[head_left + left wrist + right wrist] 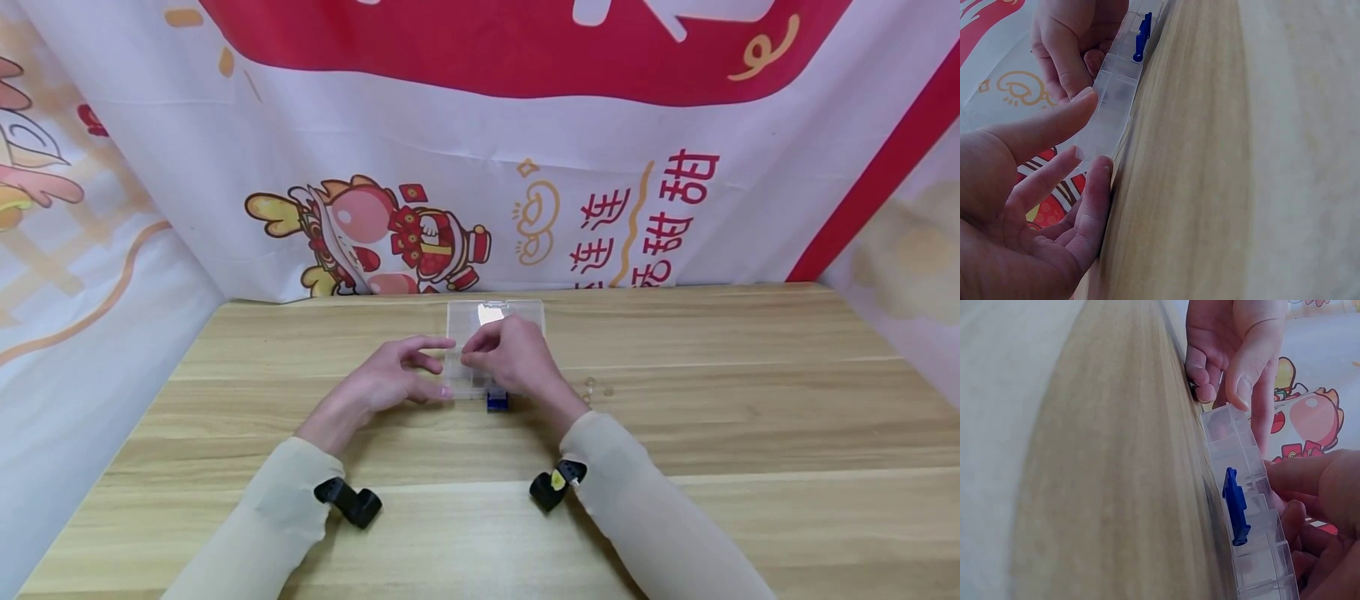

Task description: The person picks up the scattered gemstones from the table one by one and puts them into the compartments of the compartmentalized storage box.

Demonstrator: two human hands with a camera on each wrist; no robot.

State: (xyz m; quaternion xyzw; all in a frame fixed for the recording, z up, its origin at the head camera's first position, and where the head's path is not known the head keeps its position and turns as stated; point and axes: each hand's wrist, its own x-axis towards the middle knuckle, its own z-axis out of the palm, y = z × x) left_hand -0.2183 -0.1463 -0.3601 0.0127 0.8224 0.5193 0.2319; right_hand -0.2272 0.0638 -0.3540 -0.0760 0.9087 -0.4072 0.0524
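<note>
From the head camera, a clear plastic box (495,346) lay at the center of a wooden table (750,400), just below a banner (480,167) that filled the upper half of the frame. The left hand (390,379) rested at the box's left edge with its fingers spread and fairly straight, index finger reaching over the rim. The right hand (513,354) covered the box's middle, fingers curled down and pinched together over the compartments; whether they held anything could not be told. A blue latch (497,402) showed at the box's near edge, just below the right hand. A few small clear beads (592,386) lay on the wood right of center. Pale sleeves (660,517) ran to the lower corners.

From the left wrist camera, the left hand (1035,206) filled the lower left, fingers loosely extended, two fingertips (1100,165) touching the box (1110,106) end. The right hand (1072,44) pressed on the box in the upper left, beside the latch (1142,37).

From the right wrist camera, the box (1244,506) ran down the center right, its compartments visible, the latch (1235,505) at its edge. The left hand (1235,350) touched its far end at top; the right hand (1316,506) sat at the right edge, fingers bent onto the box.
</note>
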